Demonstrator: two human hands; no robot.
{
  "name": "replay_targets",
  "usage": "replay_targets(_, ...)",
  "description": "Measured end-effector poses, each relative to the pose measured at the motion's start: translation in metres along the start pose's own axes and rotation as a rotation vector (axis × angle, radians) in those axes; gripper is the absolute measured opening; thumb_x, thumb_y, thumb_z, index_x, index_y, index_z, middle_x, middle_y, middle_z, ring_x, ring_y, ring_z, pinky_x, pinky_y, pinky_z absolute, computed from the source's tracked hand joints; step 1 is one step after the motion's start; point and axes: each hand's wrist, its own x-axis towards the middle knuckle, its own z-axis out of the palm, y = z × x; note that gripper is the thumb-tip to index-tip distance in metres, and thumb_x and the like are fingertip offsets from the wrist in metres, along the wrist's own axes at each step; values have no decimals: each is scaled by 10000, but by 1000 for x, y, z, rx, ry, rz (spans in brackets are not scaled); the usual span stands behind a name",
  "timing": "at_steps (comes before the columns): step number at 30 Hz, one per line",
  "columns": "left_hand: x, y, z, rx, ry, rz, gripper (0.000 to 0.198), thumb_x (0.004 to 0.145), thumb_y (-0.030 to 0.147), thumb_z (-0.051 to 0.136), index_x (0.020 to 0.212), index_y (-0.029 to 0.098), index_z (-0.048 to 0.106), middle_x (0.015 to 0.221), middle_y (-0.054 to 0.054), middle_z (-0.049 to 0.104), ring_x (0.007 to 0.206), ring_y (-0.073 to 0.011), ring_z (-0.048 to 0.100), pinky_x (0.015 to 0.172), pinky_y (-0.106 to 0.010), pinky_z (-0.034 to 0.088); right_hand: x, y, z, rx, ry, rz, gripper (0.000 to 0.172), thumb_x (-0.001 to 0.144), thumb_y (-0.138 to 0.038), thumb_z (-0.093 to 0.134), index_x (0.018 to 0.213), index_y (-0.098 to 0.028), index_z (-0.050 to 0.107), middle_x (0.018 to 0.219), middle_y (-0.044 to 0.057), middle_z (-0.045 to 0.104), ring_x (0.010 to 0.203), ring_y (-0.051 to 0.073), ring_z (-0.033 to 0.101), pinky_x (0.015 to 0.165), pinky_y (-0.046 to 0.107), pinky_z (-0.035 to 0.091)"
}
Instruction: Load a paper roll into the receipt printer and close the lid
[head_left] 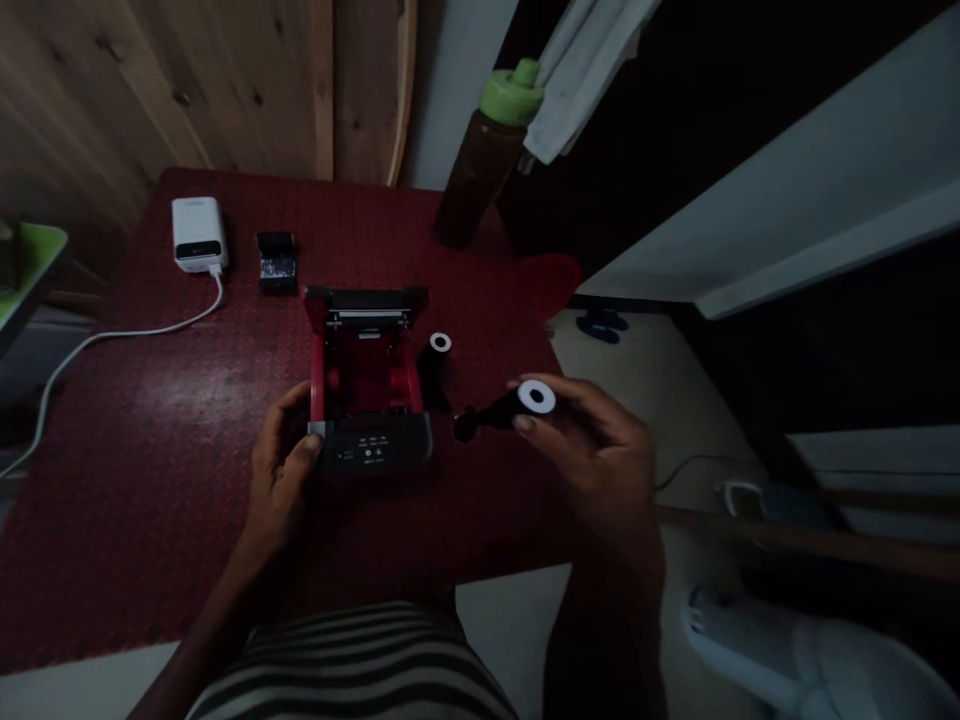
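While the right hand [592, 450] pinches a light, stiff black roll [491, 414] at its white-cored end [536, 397], the left hand [281, 475] clamps the rigid front edge [371, 450] of an open printer [366, 365].

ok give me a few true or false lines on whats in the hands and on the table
1. The left hand grips the front of the open red-and-black printer. True.
2. The right hand holds a black roll with a white core. True.
3. A second roll sits inside the printer. False: the second roll stands upright on the red table cover, beside the printer.
4. The bottle with the green cap is on the floor. False: the bottle with the green cap stands at the table's far edge.
5. A white cable runs from the white power bank. True.
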Motion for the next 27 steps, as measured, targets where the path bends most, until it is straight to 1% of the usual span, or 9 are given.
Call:
replay_targets(2,0,-3,0,-12,22,-4,577,1038,602,721,1509,271,717,1507,-100,753,1393,-349,703,1039,-438,627,-13,20,-2,23,-1,116,308,915,-335,917,1216,-315,861,1228,38,898,1158,267,844,1056,467,672)
replay_targets(4,1,-7,-1,-7,24,2,585,1033,607,723,1516,278,723,1506,-97,750,1387,-354,704,1032,-436,624,-22,37,8,26,-44,170,311,913,-339,895,1219,-295,857,1232,56,901,1143,274,852,1048,469,679)
replay_targets(8,3,-11,-4,32,20,18,606,1025,643,715,1521,295,725,1456,-86,770,1341,-354,725,1070,-455,606,-27,58,40,-2,-149,162,313,928,-320,808,1236,-279,848,1223,68,904,1081,267,857,999,451,686)
replay_targets(13,4,-10,-5,53,26,37,566,1031,644,713,1501,330,741,1448,-66,768,1337,-349,720,1067,-448,599,-24,68,59,-27,-220,107,340,976,-275,752,1305,-275,837,1339,86,884,1210,264,842,1089,445,666)
replay_targets(17,5,-9,-3,38,14,42,556,1039,621,713,1515,335,741,1462,-60,761,1343,-339,712,1076,-441,595,-28,72,51,-19,-246,121,532,939,-218,767,1466,-290,784,1466,92,843,1191,246,847,1093,445,676)
replay_targets(20,4,-10,-2,34,24,41,591,1032,635,721,1525,309,737,1485,-74,755,1359,-342,708,1084,-440,594,-33,67,30,-36,-290,129,592,927,-177,744,1504,-307,772,1539,84,806,1229,243,841,1106,454,683)
replay_targets(23,4,-11,-3,39,25,30,615,1029,652,723,1531,297,727,1492,-82,762,1365,-347,717,1093,-448,594,-29,56,3,-106,-301,135,457,979,-212,727,1415,-309,827,1398,68,869,1158,252,864,1072,471,700)
replay_targets(25,3,-11,-2,35,24,24,608,1029,650,728,1527,301,727,1496,-79,767,1383,-347,715,1118,-453,588,-15,51,-8,-166,-219,134,310,1029,-281,727,1304,-306,869,1267,59,904,1132,270,869,1075,498,693)
replay_targets(27,3,-10,-2,20,29,24,597,1027,646,730,1520,310,731,1507,-74,767,1402,-347,710,1137,-453,580,7,52,-7,-213,-125,97,228,1049,-316,720,1207,-298,883,1234,61,907,1185,289,852,1120,530,664)
